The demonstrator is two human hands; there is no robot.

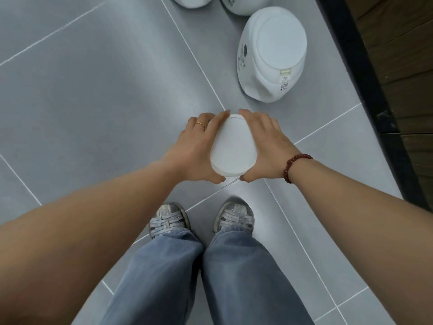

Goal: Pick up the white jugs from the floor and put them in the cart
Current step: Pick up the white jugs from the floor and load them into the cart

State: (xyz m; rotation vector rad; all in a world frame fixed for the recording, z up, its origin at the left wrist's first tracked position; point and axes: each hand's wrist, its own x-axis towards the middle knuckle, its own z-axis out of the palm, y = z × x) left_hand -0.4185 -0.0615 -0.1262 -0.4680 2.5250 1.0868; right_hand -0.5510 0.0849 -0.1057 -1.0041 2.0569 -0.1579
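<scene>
The left hand (199, 148) and right hand (264, 146) are curling round opposite sides of the white jug (232, 148), just beyond the shoes (168, 219) — squeezing smooth plastic, they are probably risking a slip onto the floor (93, 90).

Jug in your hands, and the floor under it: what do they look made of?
The held jug, gripped between the left hand and right hand, looks like opaque white plastic: smooth moulded surface, matte with a soft sheen. The floor looks like large grey tiles, probably ceramic or porcelain, satin finish: pale grout lines and a diffuse reflection of light.
</scene>
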